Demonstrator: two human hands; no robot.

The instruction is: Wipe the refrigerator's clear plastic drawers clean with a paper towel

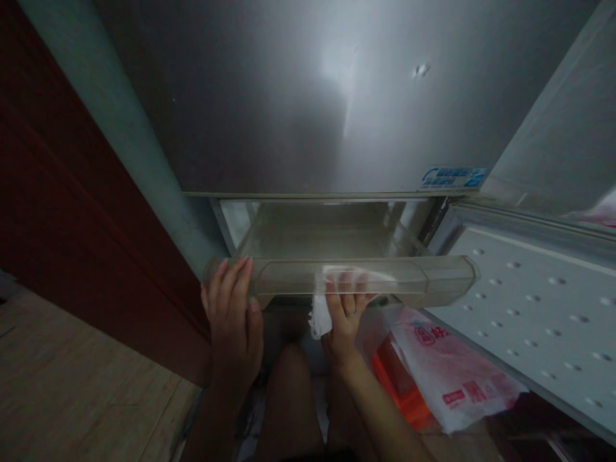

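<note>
We are finding the translucent, box-shaped plastic drawer (293, 277) standing partly drawn out of a white-walled lower compartment (235, 222); the opening is evidently done, and the white, frayed-edged fabric cloth (320, 316) is resting against the drawer's front; we are judging the handling unfinished, though how much surface is left we cannot tell. The drawer is looking dull and faintly yellowish; the right hand (344, 324) is clasping the cloth, its fingertips showing through the plastic; the left hand (233, 311) is lying over the front's left end, and whether it is gripping we cannot tell. Above, a silver-grey metal door (260, 109) is standing closed; rightward, a white, dimpled door (524, 327) is hanging open; below, a red-printed white plastic bag (462, 372) is lying beside an orange-red object (404, 385).
</note>
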